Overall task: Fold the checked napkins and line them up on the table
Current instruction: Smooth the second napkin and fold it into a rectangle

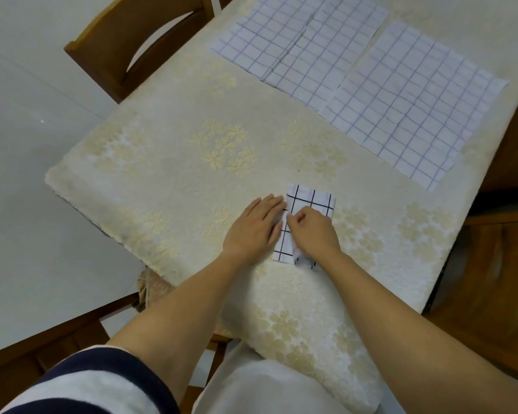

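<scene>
Left hand (256, 227) presses flat, fingers straight, on the left edge of the small folded napkin (311, 198); the right hand (311, 231) pinches its middle with curled fingers. That napkin lies on the near tabletop (177, 174), well apart from two spread napkins (410, 106) beyond.

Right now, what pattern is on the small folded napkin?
Folded napkin: white, black grid lines; head view.

Wooden chair (123, 46), pale tiled floor (36, 144)

Navy-and-white striped sleeve (81, 380), bare forearms (174, 309), pale garment (251, 389) below.
</scene>
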Motion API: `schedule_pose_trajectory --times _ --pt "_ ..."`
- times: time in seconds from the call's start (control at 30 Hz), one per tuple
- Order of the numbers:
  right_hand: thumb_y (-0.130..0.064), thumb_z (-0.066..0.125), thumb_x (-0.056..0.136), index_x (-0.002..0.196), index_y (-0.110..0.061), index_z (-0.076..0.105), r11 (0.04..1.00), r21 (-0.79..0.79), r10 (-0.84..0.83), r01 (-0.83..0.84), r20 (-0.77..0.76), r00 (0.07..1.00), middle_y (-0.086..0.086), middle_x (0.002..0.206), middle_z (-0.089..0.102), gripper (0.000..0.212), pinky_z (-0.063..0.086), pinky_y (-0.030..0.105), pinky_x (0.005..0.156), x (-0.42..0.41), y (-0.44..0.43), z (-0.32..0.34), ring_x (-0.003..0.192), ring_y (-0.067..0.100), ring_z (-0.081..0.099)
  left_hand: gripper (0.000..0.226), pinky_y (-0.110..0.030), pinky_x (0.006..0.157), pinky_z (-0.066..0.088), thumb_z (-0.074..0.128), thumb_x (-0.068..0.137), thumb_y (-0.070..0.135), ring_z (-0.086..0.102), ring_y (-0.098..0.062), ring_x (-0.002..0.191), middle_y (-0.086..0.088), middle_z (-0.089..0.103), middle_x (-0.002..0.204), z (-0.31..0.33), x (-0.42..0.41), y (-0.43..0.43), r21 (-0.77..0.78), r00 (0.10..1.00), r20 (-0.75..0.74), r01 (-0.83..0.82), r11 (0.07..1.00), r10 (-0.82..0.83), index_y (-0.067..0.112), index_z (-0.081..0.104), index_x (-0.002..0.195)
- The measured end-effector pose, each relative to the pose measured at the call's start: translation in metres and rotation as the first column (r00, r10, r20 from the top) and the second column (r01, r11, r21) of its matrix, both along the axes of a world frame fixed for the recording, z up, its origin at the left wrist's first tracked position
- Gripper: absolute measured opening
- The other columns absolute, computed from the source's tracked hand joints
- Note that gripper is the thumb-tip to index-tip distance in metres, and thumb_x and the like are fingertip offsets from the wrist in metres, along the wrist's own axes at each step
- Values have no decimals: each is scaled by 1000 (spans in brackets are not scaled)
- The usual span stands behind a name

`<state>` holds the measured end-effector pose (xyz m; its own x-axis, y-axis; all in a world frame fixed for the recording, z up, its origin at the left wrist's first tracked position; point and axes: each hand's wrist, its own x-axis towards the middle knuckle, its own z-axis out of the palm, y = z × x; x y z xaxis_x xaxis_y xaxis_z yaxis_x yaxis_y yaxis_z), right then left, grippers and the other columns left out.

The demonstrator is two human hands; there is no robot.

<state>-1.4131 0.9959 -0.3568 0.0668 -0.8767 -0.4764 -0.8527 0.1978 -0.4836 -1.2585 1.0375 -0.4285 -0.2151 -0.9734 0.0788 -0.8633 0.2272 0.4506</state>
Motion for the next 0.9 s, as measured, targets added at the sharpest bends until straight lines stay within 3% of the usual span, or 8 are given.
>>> schedule_pose_trajectory --times 0.1,0.2,0.3,0.37,0.43,0.6,0.77,0.9 --pt "-53 43 102 90 -20 66 999 30 -24 22 79 997 -3 82 72 42 57 38 74 -1 7 -3 74 17 67 48 -32 128 16 34 111 25 36 -20 149 -6 44 159 4 -2 2 29 998 -56 -35 999 36 8 42 155" --pt "-41 46 104 97 -18 69 997 59 -54 44 191 980 -3 89 74 34 55 29 69 -10 14 0 76 14 69 49 -30 128 12 29 113 28 31 -15 151 -2 36 164 7 0 2 64 993 -104 -48 997 55 15 33 160" --pt "-29 53 102 103 -21 69 983 -89 -141 162 212 967 -7 91 71 19 46 15 64 -25 17 7 77 7 65 54 -38 128 16 27 110 44 26 -16 154 0 34 166 3 2 0 57 999 -21 26 998 -25 21 41 157" --pt "-25 54 100 112 -19 64 925 -182 -301 334 187 935 -6 95 66 17 46 19 66 -41 15 9 79 10 62 55 -40 128 17 32 109 49 24 -16 155 1 33 166 3 2 0 75 1000 -11 17 997 -16 21 45 154" --pt "-29 57 100 115 -18 58 904 -116 -396 410 126 909 -4 97 61 19 48 29 72 -58 14 7 83 17 61 53 -37 128 14 40 107 48 22 -15 155 2 32 166 3 2 2 74 1000 -14 3 997 -2 22 45 153" --pt "-42 55 100 68 -20 48 922 107 -379 372 55 924 -4 62 50 39 36 29 55 -67 25 -13 56 15 46 52 -39 128 17 44 106 45 26 -15 153 2 37 163 7 1 1 73 998 -68 1 997 4 21 46 153" --pt "-36 63 97 89 -11 69 926 131 -369 354 117 922 2 84 70 27 48 30 68 -65 26 -13 78 20 65 51 -44 124 28 54 105 34 36 -23 146 -5 40 159 17 -7 -12 83 984 -173 -35 996 49 16 44 152" --pt "-34 65 96 88 -18 63 959 112 -277 261 163 947 2 82 70 17 56 35 75 -78 24 -9 80 23 69 58 -49 128 15 60 101 30 25 -31 155 -7 35 164 46 -34 -55 -53 940 86 335 941 -330 19 40 155"
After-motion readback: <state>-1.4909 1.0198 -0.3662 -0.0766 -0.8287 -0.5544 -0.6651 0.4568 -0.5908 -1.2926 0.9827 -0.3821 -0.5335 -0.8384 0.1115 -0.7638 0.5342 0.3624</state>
